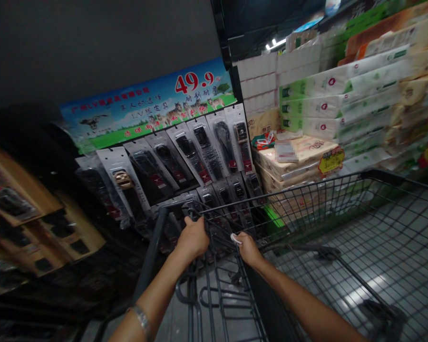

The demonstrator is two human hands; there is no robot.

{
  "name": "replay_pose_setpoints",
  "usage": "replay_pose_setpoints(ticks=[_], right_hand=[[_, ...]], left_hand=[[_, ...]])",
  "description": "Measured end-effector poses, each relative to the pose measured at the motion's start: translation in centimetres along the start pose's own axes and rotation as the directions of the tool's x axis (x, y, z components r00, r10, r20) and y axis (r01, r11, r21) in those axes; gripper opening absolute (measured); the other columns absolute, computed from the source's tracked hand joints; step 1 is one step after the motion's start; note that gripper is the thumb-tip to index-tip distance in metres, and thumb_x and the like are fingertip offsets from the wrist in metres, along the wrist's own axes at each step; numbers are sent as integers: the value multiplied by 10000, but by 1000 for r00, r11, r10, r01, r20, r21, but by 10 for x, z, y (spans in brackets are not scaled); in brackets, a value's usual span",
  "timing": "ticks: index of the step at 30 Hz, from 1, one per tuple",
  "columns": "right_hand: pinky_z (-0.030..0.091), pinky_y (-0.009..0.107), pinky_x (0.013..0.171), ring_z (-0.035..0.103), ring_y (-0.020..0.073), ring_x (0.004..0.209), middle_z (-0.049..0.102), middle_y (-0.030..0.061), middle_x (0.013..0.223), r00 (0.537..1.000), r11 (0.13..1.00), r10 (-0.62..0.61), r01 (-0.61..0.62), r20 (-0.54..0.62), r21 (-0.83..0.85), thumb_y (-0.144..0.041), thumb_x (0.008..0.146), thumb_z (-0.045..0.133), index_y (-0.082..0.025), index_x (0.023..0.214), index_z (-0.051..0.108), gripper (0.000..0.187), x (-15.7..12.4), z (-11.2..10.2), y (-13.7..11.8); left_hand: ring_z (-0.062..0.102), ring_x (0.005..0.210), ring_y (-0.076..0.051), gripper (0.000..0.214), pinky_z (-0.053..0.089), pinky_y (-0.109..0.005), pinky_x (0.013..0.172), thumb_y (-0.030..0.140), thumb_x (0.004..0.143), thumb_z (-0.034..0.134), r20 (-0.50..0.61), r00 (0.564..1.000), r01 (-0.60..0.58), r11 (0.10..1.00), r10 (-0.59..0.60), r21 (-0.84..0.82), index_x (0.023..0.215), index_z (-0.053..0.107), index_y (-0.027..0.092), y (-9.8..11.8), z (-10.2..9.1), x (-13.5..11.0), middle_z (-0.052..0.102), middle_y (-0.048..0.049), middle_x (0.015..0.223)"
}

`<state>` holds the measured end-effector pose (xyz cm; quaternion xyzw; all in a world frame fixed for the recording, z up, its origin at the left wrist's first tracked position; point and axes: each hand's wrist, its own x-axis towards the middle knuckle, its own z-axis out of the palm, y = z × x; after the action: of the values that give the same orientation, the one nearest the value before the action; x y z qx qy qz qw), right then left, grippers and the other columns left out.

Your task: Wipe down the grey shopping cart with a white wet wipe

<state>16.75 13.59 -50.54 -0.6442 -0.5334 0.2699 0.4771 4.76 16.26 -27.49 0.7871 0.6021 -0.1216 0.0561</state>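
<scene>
A dark wire shopping cart [306, 199] spreads across the lower right of the head view. My left hand [196, 236] is closed at the cart's wire frame near its corner, its fingers curled and mostly turned away from me. To its right, my right hand [248, 248] pinches a small white rounded thing [236, 238] between thumb and fingers, just above a dark panel of the cart [267, 294]. What the white thing is does not show. Beyond both hands hangs a rack of packaged belts [189, 147], dark straps with metal buckles in clear packs.
Above the belts is a price sign [146, 109] reading 49.9. Stacked tissue packs [314, 104] stand at the right, behind a lower stack [296, 152] with a yellow tag. Wooden display boxes [21, 209] are at the left. Grey floor [364, 285] shows through the wires.
</scene>
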Motion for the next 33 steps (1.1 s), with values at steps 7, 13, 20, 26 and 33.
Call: replay_pose_setpoints(ticks=[7,13,20,26,33], right_hand=[[399,240,694,630,205,865,683,122,879,976,943,209,-183,65,-278,-54,784,470,-143,830,699,250,-6,-13,-7],[390,240,671,622,190,786,665,110,833,994,947,111,-104,6,-305,35,695,454,-162,815,711,345,14,-34,-38],[428,247,791,563,159,883,584,82,971,897,896,-395,327,-201,-300,4,783,361,-173,1109,616,451,44,-52,-105],[454,300,774,556,195,874,593,110,989,895,756,-447,378,1,-535,-58,851,391,-160,1115,590,346,63,-34,-125],[440,380,862,520,233,1006,577,166,1157,828,588,-551,475,107,-655,-54,854,399,-123,1229,500,395,64,-20,-94]], left_hand=[[655,888,-249,425,488,-316,830,146,808,412,-9,1000,-23,999,23,-28,1227,484,167,-2,2,0,436,-188,1236],[648,910,-282,412,491,-336,818,116,797,403,-14,999,-39,999,39,-20,1197,502,137,-1,2,1,459,-220,1231],[633,959,-308,374,491,-367,833,202,830,413,9,1000,-21,998,21,-51,1190,506,156,1,-1,-2,435,-218,1241],[622,985,-313,374,490,-371,839,165,812,428,13,1000,-15,998,16,-55,1175,506,119,3,-3,-6,402,-245,1278],[617,990,-318,425,491,-376,841,141,763,499,17,1000,-12,998,13,-69,1187,496,122,2,-3,-5,394,-234,1290]])
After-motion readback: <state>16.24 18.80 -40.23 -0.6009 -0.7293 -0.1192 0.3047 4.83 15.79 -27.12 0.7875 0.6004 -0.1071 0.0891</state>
